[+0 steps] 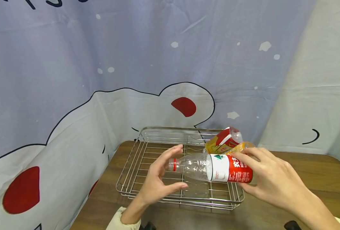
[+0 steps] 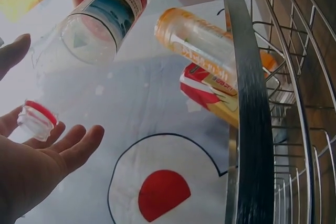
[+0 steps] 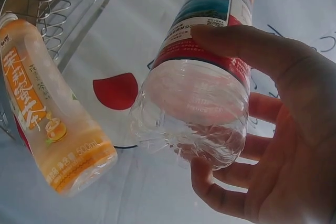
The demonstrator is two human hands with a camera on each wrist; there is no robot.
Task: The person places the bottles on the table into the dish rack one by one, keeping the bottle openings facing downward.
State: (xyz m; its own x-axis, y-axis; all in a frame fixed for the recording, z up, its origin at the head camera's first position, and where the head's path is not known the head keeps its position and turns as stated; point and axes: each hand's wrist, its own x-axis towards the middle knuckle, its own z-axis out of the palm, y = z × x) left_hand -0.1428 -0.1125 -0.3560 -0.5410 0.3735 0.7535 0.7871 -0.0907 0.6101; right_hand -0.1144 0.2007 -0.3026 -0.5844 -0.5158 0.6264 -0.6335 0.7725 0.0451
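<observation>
Right hand (image 1: pixel 273 179) grips the clear bottle (image 1: pixel 213 167) by its base, holding it level above the wire rack (image 1: pixel 135 166) on the worktop (image 1: pixel 311 172). Left hand (image 1: pixel 158 179), fingers spread, nothing held, cups near the red cap (image 1: pixel 174 164), likely to steady it. Orange bottle (image 1: pixel 240 147) lies beyond, at the rack's far corner.

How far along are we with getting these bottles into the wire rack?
Done: the orange bottle and red-yellow bottle lean on the wire rack. In hand: the right hand grips the clear bottle above it; the left hand is open by its cap. Left: setting it down.
</observation>
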